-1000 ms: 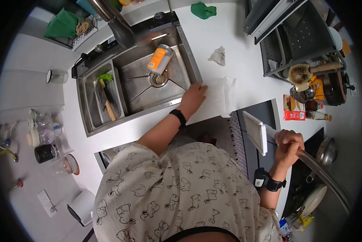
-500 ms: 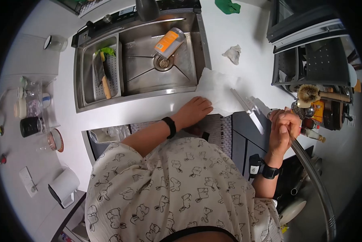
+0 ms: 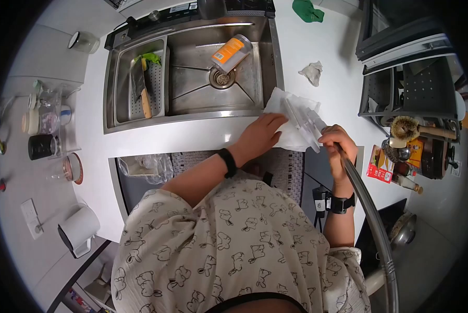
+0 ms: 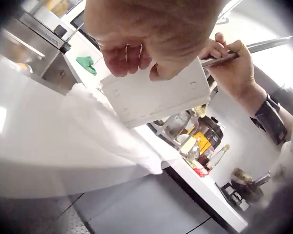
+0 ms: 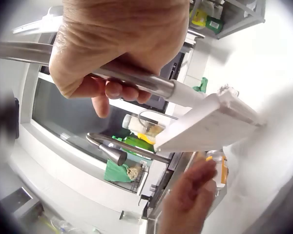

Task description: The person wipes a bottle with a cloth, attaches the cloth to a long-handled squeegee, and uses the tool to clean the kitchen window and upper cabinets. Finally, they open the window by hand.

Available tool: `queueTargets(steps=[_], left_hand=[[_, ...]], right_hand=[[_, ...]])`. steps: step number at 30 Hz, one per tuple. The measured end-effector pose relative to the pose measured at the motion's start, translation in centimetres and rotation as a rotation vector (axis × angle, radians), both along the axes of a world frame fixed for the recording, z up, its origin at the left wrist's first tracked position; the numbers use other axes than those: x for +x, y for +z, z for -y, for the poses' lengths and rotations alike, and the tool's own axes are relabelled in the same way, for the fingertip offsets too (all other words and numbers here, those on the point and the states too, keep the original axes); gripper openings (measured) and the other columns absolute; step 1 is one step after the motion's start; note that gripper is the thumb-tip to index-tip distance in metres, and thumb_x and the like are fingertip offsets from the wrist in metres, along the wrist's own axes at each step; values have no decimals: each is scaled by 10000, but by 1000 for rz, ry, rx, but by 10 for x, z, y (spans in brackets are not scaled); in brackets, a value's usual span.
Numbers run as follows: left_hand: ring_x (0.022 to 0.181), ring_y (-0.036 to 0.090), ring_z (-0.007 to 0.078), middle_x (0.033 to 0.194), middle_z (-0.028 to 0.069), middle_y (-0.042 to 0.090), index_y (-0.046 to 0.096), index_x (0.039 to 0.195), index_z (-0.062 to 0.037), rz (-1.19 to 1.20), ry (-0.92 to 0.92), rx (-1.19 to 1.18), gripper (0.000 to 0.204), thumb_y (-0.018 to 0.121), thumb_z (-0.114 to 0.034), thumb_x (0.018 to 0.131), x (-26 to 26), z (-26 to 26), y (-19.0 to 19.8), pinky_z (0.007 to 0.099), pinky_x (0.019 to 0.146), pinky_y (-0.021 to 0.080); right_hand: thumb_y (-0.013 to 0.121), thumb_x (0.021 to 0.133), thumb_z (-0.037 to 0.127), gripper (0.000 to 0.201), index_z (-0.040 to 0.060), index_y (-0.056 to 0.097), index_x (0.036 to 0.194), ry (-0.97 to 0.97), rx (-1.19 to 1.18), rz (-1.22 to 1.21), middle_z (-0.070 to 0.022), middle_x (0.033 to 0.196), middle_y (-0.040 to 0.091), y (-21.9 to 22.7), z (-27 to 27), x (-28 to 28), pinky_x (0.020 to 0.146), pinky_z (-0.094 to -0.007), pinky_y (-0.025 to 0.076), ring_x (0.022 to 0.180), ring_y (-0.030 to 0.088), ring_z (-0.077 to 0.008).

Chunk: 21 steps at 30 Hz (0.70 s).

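My right hand (image 3: 341, 148) grips the metal pole (image 3: 367, 203) of a flat mop close to its head. The white rectangular mop head (image 5: 210, 126) is tilted on edge over a thin white sheet (image 3: 278, 99) on the counter beside the sink. My left hand (image 3: 252, 138) is at the counter's front edge, its fingertips close to the mop head and overlapping it in the left wrist view. Its fingers are loosely bent and hold nothing. Part of the sheet hangs over the counter edge.
Left of the sheet, the steel sink (image 3: 192, 101) holds a tipped container with an orange label (image 3: 232, 53) and a knife (image 3: 138, 81) in its side tray. A crumpled white wipe (image 3: 312, 73) and a green cloth (image 3: 307, 10) lie farther back. A dark rack (image 3: 427, 94) stands right.
The mop head has moved left, from beyond the counter edge to over the sheet, with the right hand on its pole. The left hand has come off the sheet, near the mop head.
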State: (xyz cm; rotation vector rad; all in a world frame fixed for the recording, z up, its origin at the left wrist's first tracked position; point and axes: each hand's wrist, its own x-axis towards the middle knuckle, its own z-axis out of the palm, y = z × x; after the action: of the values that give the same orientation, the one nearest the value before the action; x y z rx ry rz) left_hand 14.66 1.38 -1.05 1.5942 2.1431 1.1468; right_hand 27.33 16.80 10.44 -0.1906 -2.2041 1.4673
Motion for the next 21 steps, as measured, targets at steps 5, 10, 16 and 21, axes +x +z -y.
queueTargets(steps=[5, 10, 16, 21], left_hand=[[975, 521, 275, 1178, 132, 409, 383, 1167, -38, 281, 88, 89, 560, 678, -130, 699, 15, -25, 11, 354, 807, 466], [1000, 519, 275, 1168, 131, 414, 380, 1167, -47, 276, 224, 226, 611, 715, -146, 666, 13, -39, 14, 346, 797, 475], [1006, 531, 241, 1147, 57, 493, 500, 1115, -92, 227, 52, 38, 529, 696, -25, 628, 13, -21, 15, 314, 794, 484], [1014, 532, 229, 1156, 18, 506, 527, 1097, -111, 282, 17, 36, 497, 647, 31, 636, 7, -17, 1, 311, 813, 480]], right_hand=[[470, 655, 5, 126, 8, 569, 733, -3, 112, 26, -63, 648, 478, 6, 2, 1, 506, -238, 341, 558, 435, -143], [476, 654, 7, 100, 16, 556, 715, 25, 206, 62, -61, 632, 459, 3, 5, 0, 493, -241, 338, 550, 430, -152], [504, 682, 56, 70, 14, 548, 717, 47, 78, 97, -56, 653, 463, -7, 11, 0, 515, -251, 345, 574, 439, -152], [677, 724, 258, 263, 24, 557, 734, 8, 194, -51, -54, 685, 503, 7, 10, 10, 594, -296, 394, 645, 485, -194]])
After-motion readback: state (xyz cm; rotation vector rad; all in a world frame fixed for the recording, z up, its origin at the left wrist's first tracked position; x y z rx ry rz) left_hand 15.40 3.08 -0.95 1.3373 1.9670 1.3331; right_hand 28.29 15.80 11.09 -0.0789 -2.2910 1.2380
